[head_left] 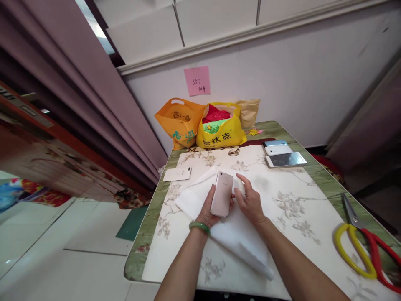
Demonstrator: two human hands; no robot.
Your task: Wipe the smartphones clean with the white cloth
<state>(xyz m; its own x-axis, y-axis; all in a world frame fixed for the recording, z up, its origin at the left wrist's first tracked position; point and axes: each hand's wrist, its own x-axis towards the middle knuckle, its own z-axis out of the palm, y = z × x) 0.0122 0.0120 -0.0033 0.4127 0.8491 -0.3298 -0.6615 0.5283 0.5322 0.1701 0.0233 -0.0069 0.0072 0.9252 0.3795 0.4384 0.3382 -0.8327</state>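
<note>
My left hand [208, 207] wears a green bangle and grips a rose-gold phone [222, 194], its back turned up and its camera end pointing away from me. Just right of the phone is my right hand [250, 200], its fingers curled around a small white thing [239, 183]; it blends with the white behind it, so its kind is unclear. Beneath both hands a white cloth [194, 200] lies spread with a folded edge. A white phone [177, 174] lies face down to the left.
At the right back lie a silver phone [286, 159], a white phone [278, 149] and a blue phone [276, 143]. Scissors [355, 225] with yellow and red handles rest at the right edge. An orange bag [181, 121] and a yellow bag [221, 131] stand by the wall.
</note>
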